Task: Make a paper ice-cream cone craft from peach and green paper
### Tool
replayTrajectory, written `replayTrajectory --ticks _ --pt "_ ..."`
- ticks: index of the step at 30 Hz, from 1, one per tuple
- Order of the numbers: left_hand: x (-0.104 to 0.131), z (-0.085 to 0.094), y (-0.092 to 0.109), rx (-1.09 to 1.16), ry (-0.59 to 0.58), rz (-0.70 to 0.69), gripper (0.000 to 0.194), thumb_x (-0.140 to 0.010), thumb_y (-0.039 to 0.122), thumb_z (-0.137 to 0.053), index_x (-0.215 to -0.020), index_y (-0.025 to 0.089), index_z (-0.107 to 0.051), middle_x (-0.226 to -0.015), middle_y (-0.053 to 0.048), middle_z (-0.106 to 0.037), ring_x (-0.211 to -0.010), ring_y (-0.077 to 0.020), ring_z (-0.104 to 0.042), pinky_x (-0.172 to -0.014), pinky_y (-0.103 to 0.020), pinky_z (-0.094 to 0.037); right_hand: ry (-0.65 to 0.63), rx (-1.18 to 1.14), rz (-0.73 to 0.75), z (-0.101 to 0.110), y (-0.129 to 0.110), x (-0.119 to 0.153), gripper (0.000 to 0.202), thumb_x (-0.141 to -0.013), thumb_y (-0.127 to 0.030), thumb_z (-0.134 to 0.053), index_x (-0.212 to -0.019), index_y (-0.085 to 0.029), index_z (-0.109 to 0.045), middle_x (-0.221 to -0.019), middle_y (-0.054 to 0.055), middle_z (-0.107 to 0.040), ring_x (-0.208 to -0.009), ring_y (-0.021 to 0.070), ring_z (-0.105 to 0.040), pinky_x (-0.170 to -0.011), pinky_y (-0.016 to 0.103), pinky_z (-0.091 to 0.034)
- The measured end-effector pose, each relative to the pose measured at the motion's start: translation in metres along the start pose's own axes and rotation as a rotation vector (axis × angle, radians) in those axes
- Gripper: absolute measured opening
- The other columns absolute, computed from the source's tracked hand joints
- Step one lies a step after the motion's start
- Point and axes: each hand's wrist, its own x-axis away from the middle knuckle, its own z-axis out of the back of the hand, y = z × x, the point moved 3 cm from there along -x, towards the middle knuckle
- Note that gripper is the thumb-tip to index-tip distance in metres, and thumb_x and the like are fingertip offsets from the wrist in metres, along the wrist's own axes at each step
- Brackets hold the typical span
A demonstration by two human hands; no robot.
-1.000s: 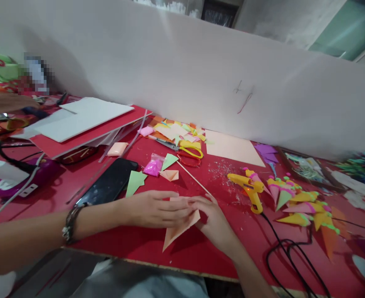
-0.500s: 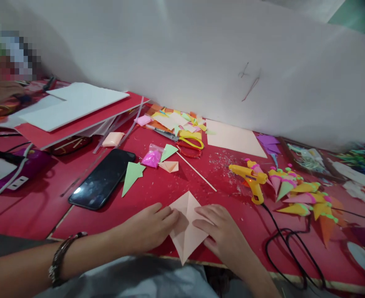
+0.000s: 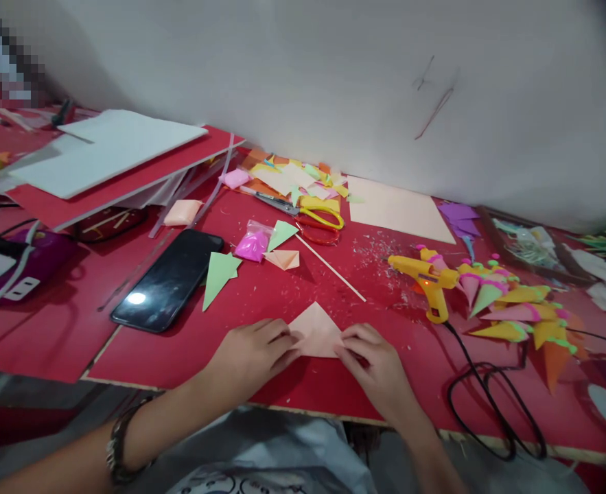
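Note:
A pale peach sheet of paper, folded into a triangle with its point away from me, lies on the red table near the front edge. My left hand pinches its left corner between thumb and fingers. On the opposite side, my right hand grips the right corner the same way. Just beyond the paper are a small folded peach piece, green paper pieces, a pink clay packet and a thin white stick.
A black phone lies to the left. Scissors rest by paper scraps at the back. A yellow glue gun with a looped black cord stands right, beside several paper cones. White boards lie stacked back left.
The peach paper went from an opened diamond to a triangle, its near half folded up. Both hands now pinch its side corners. The other person's hand at the left has left the view.

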Motion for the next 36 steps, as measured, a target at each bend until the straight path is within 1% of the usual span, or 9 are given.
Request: replayTrajectory --ticks 3,7,12,25,27,29,30,33,36 --pt "-0.003 -0.002 -0.003 0.007 -0.018 0.110 0.018 -0.084 0.033 -0.044 -0.086 0.020 -0.056 -0.079 0.000 -0.059 -0.068 -0.0122 -0.056 -0.053 -0.021 -0.037 0.036 0.060 -0.058 -0.002 0.000 -0.004 0.021 -0.083 -0.024 -0.046 -0.065 -0.018 -0.053 -0.068 0.000 -0.052 -0.070 0.0127 -0.047 -0.063 0.024 -0.036" --pt "-0.006 -0.003 -0.004 -0.083 -0.077 0.221 0.021 -0.083 0.033 -0.043 -0.073 0.018 -0.054 -0.070 0.000 -0.055 -0.059 -0.0124 -0.052 -0.047 -0.022 -0.030 0.066 0.196 -0.122 -0.008 0.001 -0.005 0.024 -0.083 -0.027 -0.045 -0.061 -0.018 -0.046 -0.061 -0.001 -0.046 -0.063 0.0131 -0.042 -0.058 0.024 -0.031" --pt "-0.010 -0.002 -0.002 -0.175 -0.088 0.307 0.022 -0.084 0.031 -0.042 -0.070 0.018 -0.053 -0.064 -0.001 -0.057 -0.055 -0.0131 -0.052 -0.044 -0.022 -0.024 0.081 0.337 -0.142 -0.012 0.000 -0.005 0.023 -0.083 -0.028 -0.044 -0.062 -0.019 -0.045 -0.063 0.000 -0.048 -0.064 0.0141 -0.041 -0.060 0.025 -0.029" --pt "-0.015 -0.004 0.001 -0.278 -0.145 0.327 0.019 -0.085 0.024 -0.038 -0.070 0.018 -0.049 -0.060 -0.002 -0.055 -0.053 -0.0166 -0.055 -0.039 -0.022 -0.027 0.100 0.491 -0.129 -0.013 -0.005 -0.008 0.023 -0.083 -0.023 -0.041 -0.061 -0.019 -0.044 -0.062 0.001 -0.049 -0.063 0.0151 -0.043 -0.058 0.026 -0.030" --pt "-0.014 -0.004 -0.002 -0.271 -0.166 0.312 0.016 -0.085 0.024 -0.038 -0.076 0.018 -0.051 -0.064 -0.002 -0.055 -0.054 -0.0159 -0.055 -0.039 -0.022 -0.028 0.089 0.495 -0.141 -0.014 -0.005 -0.008 0.022 -0.083 -0.022 -0.042 -0.061 -0.019 -0.044 -0.063 0.001 -0.050 -0.064 0.0153 -0.043 -0.059 0.027 -0.030" --pt "-0.013 -0.003 -0.007 -0.250 -0.189 0.260 0.014 -0.084 0.025 -0.041 -0.090 0.019 -0.052 -0.078 -0.002 -0.057 -0.059 -0.0151 -0.056 -0.041 -0.022 -0.032 0.074 0.497 -0.153 -0.015 -0.004 -0.008 0.021 -0.083 -0.022 -0.042 -0.062 -0.019 -0.044 -0.064 0.002 -0.050 -0.065 0.0156 -0.043 -0.059 0.027 -0.030" --pt "-0.012 -0.002 -0.009 -0.235 -0.200 0.211 0.018 -0.083 0.024 -0.043 -0.099 0.020 -0.050 -0.088 -0.003 -0.057 -0.065 -0.0151 -0.056 -0.044 -0.022 -0.035 0.066 0.499 -0.157 -0.015 -0.004 -0.008 0.021 -0.083 -0.022 -0.043 -0.062 -0.019 -0.044 -0.064 0.002 -0.050 -0.065 0.0157 -0.043 -0.060 0.027 -0.030" --pt "-0.011 0.003 -0.018 -0.192 -0.225 0.022 0.030 -0.084 0.025 -0.044 -0.113 0.027 -0.045 -0.113 -0.003 -0.048 -0.091 -0.0172 -0.052 -0.067 -0.025 -0.043 0.070 0.506 -0.153 -0.015 -0.002 -0.009 0.020 -0.082 -0.022 -0.043 -0.063 -0.019 -0.044 -0.064 0.002 -0.050 -0.065 0.0161 -0.043 -0.060 0.027 -0.030" --pt "-0.012 0.010 -0.027 -0.165 -0.258 -0.104 0.035 -0.084 0.032 -0.043 -0.119 0.034 -0.041 -0.123 -0.002 -0.041 -0.100 -0.0195 -0.045 -0.084 -0.033 -0.038 0.100 0.508 -0.130 -0.014 -0.003 -0.009 0.021 -0.083 -0.022 -0.042 -0.062 -0.019 -0.044 -0.064 0.001 -0.050 -0.065 0.0159 -0.043 -0.060 0.027 -0.030"
